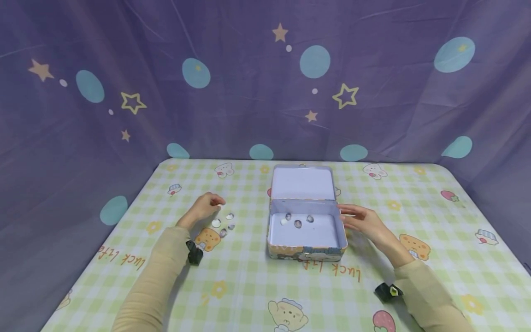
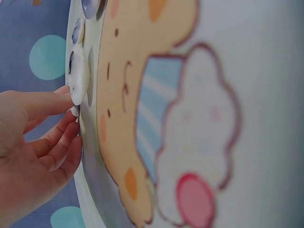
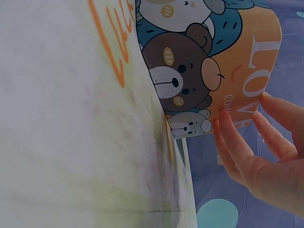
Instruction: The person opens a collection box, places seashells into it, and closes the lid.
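Observation:
At the left of the table, my left hand (image 1: 206,206) bends over the cloth, and its thumb and fingertips pinch a small white seashell (image 2: 74,111), mostly hidden by the fingers. Several other shells lie just beside it, among them a white shell (image 1: 216,223) and a purplish shell (image 1: 224,233). A hinged tin box (image 1: 307,252) stands in the middle with its lid (image 1: 303,183) tipped back. Inside are several shells, one of them a dark shell (image 1: 297,224). My right hand (image 1: 367,224) touches the box's right side with extended fingertips, against the printed wall (image 3: 232,71).
A green checked tablecloth (image 1: 249,281) with cartoon prints covers the table. Behind it and along the sides hangs a purple curtain (image 1: 249,115) with stars and blue dots. Each wrist carries a black camera, the left wrist camera (image 1: 194,252) and the right wrist camera (image 1: 386,292).

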`<state>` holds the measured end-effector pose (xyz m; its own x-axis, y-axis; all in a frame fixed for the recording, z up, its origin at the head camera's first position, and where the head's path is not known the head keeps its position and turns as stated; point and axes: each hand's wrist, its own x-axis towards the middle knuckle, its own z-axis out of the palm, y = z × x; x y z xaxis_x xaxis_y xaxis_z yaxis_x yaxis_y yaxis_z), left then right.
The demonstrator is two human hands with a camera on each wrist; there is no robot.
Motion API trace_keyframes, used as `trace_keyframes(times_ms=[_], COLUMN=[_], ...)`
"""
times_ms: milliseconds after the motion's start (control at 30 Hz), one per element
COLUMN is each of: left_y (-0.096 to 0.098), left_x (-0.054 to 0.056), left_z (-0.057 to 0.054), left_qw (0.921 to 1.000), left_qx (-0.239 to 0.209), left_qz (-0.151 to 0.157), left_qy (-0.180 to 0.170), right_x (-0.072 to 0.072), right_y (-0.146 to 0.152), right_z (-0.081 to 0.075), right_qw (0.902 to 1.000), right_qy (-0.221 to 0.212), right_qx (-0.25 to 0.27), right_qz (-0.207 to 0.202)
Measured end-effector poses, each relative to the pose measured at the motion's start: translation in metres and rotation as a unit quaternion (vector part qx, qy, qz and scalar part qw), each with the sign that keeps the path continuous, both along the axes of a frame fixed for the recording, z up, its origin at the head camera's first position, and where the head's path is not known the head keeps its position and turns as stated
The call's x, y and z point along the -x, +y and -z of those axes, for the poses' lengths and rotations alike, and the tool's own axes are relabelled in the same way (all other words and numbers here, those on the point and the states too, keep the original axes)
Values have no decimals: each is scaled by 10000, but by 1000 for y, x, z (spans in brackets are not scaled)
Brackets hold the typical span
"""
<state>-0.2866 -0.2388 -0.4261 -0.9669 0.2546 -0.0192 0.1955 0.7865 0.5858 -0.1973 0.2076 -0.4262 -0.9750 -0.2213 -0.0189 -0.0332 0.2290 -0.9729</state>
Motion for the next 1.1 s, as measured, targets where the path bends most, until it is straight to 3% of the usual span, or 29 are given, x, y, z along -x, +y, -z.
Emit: trace_keyframes(times_ms=[500, 1100], left_y=[-3, -3], left_x=[5, 10], left_z=[0, -7], left_qw=[9999, 9990], left_qx=[147, 289], left_qz=[-34, 58], left_qy=[29, -326], right_x=[0, 1], right_y=[-1, 0], right_z=[-3, -4], right_qw=[9997, 9995], right_qy=[-227, -288], right_qx=[74, 132], right_qz=[43, 2])
